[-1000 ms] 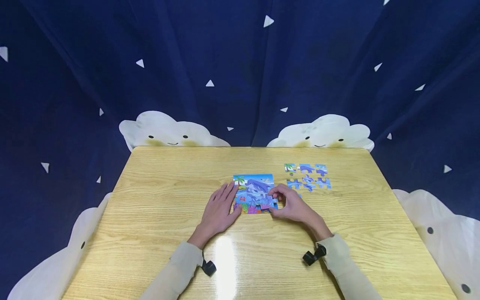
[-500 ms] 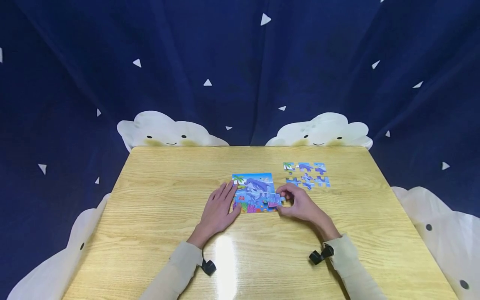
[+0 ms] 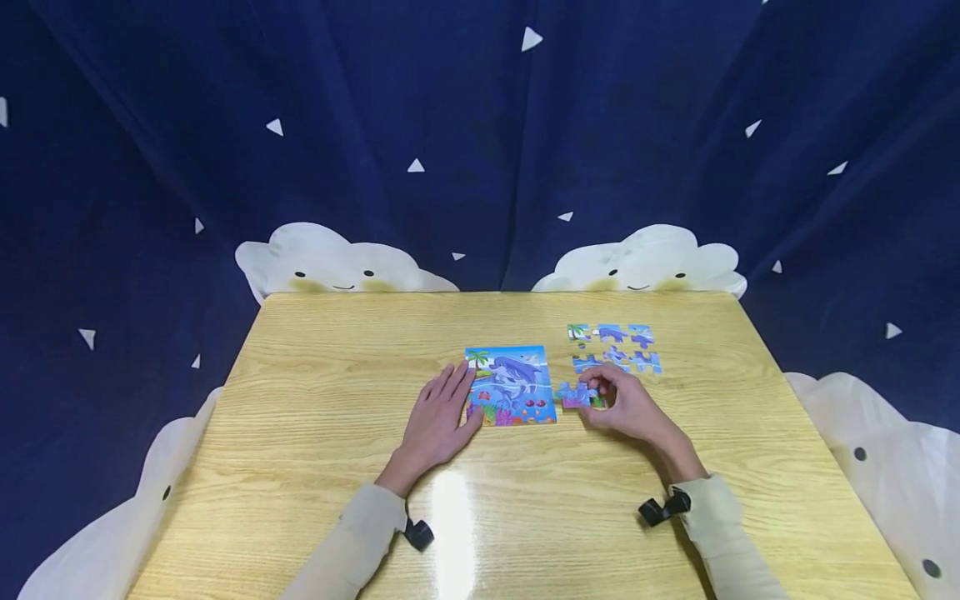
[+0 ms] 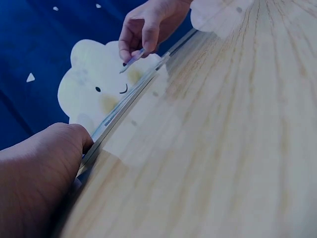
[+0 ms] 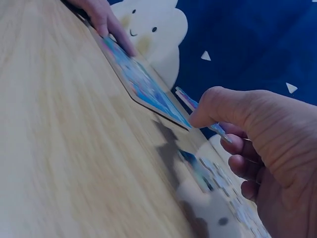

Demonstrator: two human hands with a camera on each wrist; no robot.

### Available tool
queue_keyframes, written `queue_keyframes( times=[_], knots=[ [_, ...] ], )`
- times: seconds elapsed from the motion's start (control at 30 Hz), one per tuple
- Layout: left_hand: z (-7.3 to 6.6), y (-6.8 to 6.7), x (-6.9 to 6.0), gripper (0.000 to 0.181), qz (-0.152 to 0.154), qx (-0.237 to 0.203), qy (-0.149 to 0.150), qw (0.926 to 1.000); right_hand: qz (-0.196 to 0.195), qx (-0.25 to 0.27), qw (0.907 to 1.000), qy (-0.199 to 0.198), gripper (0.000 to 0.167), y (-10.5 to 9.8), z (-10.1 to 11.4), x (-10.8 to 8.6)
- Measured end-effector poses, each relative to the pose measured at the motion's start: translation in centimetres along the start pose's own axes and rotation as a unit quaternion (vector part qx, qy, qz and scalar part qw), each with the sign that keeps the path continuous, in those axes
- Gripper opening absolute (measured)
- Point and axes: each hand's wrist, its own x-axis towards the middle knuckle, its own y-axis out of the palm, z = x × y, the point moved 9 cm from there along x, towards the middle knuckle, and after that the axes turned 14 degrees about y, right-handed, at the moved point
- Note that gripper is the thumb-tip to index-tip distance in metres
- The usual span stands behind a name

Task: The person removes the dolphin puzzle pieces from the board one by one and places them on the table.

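A square dolphin puzzle board lies on the wooden table, showing a palm, a crab and coral. My left hand rests on its left edge with the fingers straight. Between thumb and fingers, my right hand pinches a puzzle piece of blue, purple and pink, just right of the board. In the right wrist view this piece is held above the table, apart from it. Another piece shows partly under the right hand.
Several loose puzzle pieces lie in two rows beyond the right hand. The wooden table ends at a dark blue curtain with white cloud shapes.
My right hand has moved right with the pinched piece, from over the board's lower right to beside it. The picture it covered shows now. My left hand has stayed put.
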Motion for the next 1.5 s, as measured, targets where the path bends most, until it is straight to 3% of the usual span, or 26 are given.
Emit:
queue_keyframes(
  times=[0.23,0.47,0.6,0.93,1.17,1.5],
  knots=[
    [0.0,0.1,-0.1,0.071,0.002,0.010,0.002,0.9999,0.011,0.038,0.9985,0.037,0.044,-1.9,-1.5,-0.4],
    [0.1,0.1,0.0,0.071,-0.001,0.006,0.003,1.0000,0.005,0.030,0.9987,0.042,0.042,-3.8,0.5,-1.7],
    [0.1,0.2,0.0,0.071,0.003,0.006,0.002,1.0000,0.008,0.031,0.9979,0.057,0.043,-4.4,-0.5,-1.8],
    [0.0,0.1,0.0,0.071,0.001,0.009,0.004,1.0000,-0.018,0.033,0.9964,0.076,0.047,-5.5,-6.1,-1.3],
    [-0.1,-0.1,0.0,0.071,-0.004,0.004,0.006,1.0000,-0.028,0.029,0.9973,0.062,0.043,-5.9,-7.2,-1.4],
    [0.0,-0.1,0.0,0.071,-0.005,0.005,0.008,0.9999,-0.016,-0.010,0.9966,0.080,0.042,-6.1,-7.8,-1.4]
  ],
)
